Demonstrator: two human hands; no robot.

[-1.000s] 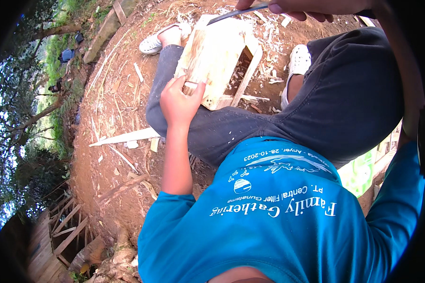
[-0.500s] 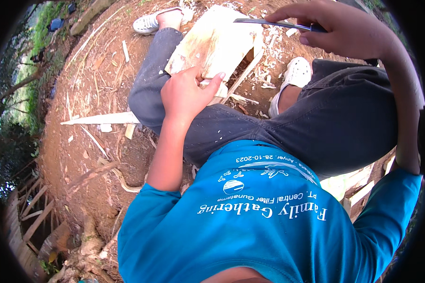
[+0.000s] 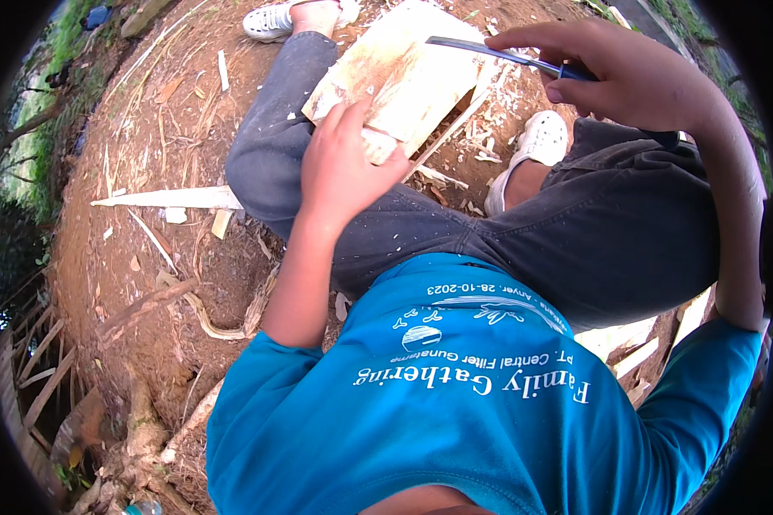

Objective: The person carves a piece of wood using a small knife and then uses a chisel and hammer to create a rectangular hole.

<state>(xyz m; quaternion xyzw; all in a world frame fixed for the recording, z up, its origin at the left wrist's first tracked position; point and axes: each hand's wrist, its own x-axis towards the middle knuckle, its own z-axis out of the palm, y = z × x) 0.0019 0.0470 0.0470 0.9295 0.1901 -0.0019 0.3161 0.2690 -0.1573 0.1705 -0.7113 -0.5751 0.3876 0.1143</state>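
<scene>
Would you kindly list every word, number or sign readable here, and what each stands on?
Visible printing is white and upside down on the blue shirt; I won't copy it:
Large lettering across the front.
Smaller lettering and a round emblem nearer the hem.
Numbers and small letters closest to the hem, partly unclear.
Blade and board: none I can make out.

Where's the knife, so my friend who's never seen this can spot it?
Find the big pale wooden piece near the top, beyond the blue shirt. At its right is the person's right hand, with the knife sticking out leftward over the wood. Thin, dark and shiny, it stands apart from the pale wood and shavings nearby.
</scene>
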